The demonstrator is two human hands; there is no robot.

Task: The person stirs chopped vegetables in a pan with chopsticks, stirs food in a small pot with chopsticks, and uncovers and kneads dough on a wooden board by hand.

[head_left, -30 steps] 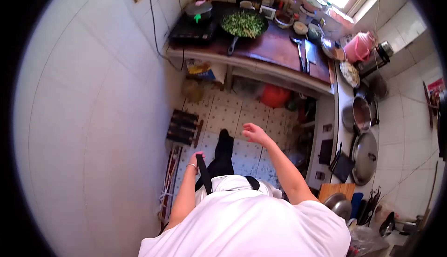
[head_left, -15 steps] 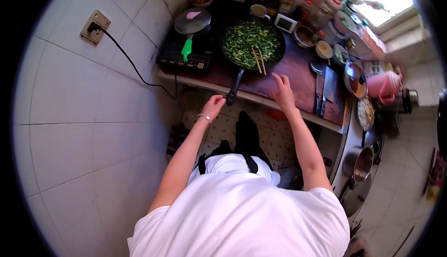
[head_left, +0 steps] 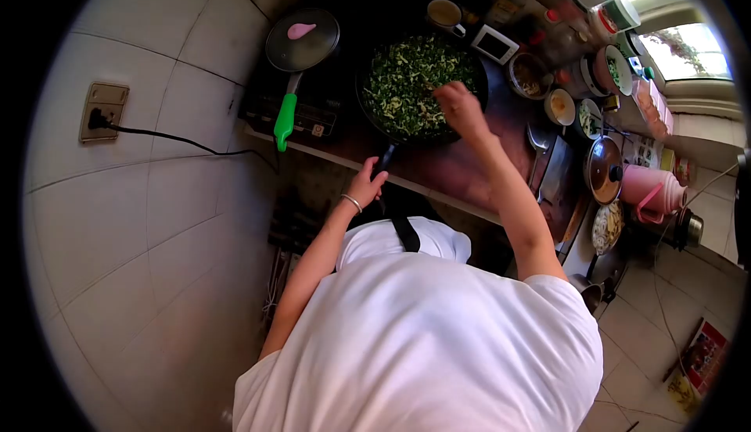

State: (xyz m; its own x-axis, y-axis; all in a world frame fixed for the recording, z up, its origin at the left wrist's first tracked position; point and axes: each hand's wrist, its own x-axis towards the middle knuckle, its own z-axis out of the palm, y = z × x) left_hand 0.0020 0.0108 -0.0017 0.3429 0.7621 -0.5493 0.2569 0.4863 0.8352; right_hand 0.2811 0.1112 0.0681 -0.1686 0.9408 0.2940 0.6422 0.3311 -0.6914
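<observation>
A dark pan (head_left: 387, 139) full of chopped greens (head_left: 407, 80) sits at the middle of the dark red counter. My left hand (head_left: 366, 186) is at the pan's black handle, its fingers closed around the end. Over the right side of the greens is my right hand (head_left: 461, 110), fingers pinched together; the chopsticks seen there earlier are mostly hidden by it. To the left, a small lidded pan (head_left: 303, 41) with a green handle sleeve (head_left: 286, 118) rests on the black induction cooker (head_left: 317, 115).
A knife (head_left: 555, 170) and a spatula (head_left: 537, 139) lie right of the pan. Bowls, jars and a white timer (head_left: 495, 44) stand behind. A glass lid (head_left: 603, 170) and pink thermos (head_left: 653, 191) are at the right. A cord runs from the wall socket (head_left: 104, 111).
The view has moved closer to the counter. My left hand has taken hold of the pan handle, and my right hand has reached over the greens and closed where the chopsticks were.
</observation>
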